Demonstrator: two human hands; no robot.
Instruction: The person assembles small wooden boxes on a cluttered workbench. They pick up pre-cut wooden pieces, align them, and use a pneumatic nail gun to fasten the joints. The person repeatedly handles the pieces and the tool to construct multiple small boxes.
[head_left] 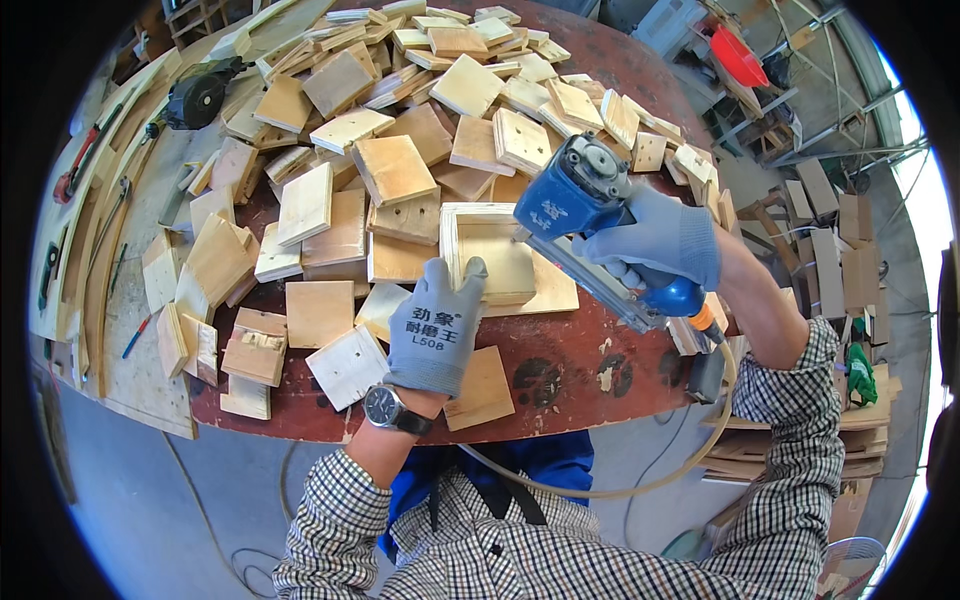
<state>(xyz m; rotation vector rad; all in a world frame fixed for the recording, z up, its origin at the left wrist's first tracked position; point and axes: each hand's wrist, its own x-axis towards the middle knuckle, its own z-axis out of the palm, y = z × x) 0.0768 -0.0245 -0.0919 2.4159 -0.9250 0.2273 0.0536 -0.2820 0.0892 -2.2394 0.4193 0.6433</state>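
Note:
My left hand [437, 325], in a grey glove with a wristwatch below it, presses flat on the near wall of a small open plywood box [500, 255] lying on the dark red round table [560, 365]. My right hand [665, 240], also gloved, grips a blue pneumatic nail gun [585, 205] whose nose points at the box's right side. A pale air hose [640, 480] runs from the gun's handle down across my lap.
Several loose square plywood pieces [400, 170] are heaped over the far and left parts of the table. A long board with a black power tool [195, 98] and hand tools lies at the left. Stacked wood pieces [830, 250] and a red bowl [738, 55] sit at the right.

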